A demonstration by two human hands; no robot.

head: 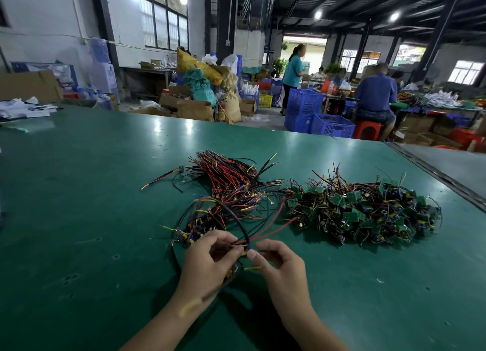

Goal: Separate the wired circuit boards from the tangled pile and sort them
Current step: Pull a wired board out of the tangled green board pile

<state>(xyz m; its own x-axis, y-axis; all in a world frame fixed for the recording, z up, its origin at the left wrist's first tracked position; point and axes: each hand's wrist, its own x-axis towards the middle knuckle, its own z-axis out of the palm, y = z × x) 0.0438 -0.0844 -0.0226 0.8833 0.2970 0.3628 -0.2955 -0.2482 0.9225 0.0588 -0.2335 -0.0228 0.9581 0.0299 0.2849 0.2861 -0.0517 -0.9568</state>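
Note:
A tangled pile of small green circuit boards (pixel 368 214) with red, black and yellow wires lies on the green table (pixel 92 193) at the right. To its left lies a bundle of boards with their wires combed out (pixel 226 190), reaching toward my hands. My left hand (pixel 210 256) grips a wired board with several wires; the board itself is mostly hidden under my fingers. My right hand (pixel 273 261) pinches the wire ends right beside the left fingertips. A black and a red wire arc up from my hands toward the piles.
The table's far edge (pixel 263 129) faces a workshop floor with blue crates (pixel 315 116), cardboard boxes (pixel 194 108) and several people at other benches. White papers or bags (pixel 23 108) lie at the far left corner. A metal rail (pixel 434 172) runs along the right edge.

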